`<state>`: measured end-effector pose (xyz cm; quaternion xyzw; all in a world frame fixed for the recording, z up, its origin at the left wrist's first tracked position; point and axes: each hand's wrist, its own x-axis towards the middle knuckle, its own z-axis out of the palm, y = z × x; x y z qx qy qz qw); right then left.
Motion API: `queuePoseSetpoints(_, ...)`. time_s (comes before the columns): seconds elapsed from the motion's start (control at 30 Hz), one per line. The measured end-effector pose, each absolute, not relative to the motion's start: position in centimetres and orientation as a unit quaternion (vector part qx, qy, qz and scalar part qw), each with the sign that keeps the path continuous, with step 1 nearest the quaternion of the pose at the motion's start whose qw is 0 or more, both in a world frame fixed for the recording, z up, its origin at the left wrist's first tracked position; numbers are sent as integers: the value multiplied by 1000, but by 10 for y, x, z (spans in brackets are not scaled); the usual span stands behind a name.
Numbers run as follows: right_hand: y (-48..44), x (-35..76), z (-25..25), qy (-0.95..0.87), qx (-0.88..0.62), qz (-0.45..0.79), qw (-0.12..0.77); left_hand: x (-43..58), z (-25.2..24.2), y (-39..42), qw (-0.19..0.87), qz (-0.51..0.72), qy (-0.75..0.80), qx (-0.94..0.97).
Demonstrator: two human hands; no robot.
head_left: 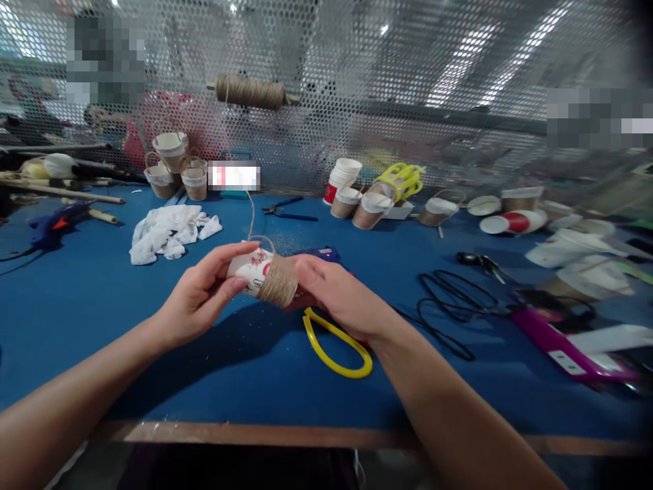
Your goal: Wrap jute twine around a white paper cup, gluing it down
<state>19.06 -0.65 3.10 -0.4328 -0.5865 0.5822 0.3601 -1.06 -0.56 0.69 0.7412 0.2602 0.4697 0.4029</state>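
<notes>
A white paper cup [254, 267] with red print lies tilted between my two hands above the table, partly wrapped in brown twine [279, 282]. My left hand [207, 286] is closed on the cup's left end, thumb in front and fingers behind. My right hand [331, 289] closes round the twine-wrapped right end, its fingertips partly hidden behind the cup. From the cup a strand of twine runs up toward a twine spool [249, 92] mounted on the mesh panel. A blue glue gun [324, 254] lies partly hidden behind my right hand.
Yellow-handled scissors or a similar yellow loop [363, 371] lies beneath my right hand. Pliers [290, 209] and crumpled white cloth [166, 231] rest farther back. Several twine-wrapped cups [373, 211] stand along the mesh panel. A black cable [433, 320] coils at right.
</notes>
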Motion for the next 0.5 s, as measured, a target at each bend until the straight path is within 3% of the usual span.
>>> queuePoseSetpoints(0.23, -13, 189, 35, -699, -469, 419, 341, -9, 7, 1, 497, 472, 240, 688)
queuePoseSetpoints(0.4, -16, 182, 34, -788, -463, 260, 313, -7, 9, 3, 532, 448, 313, 647)
queuePoseSetpoints(0.5, -16, 181, 34, -807, -451, 235, 300, -5, 11, 3, 537, 440, 346, 632)
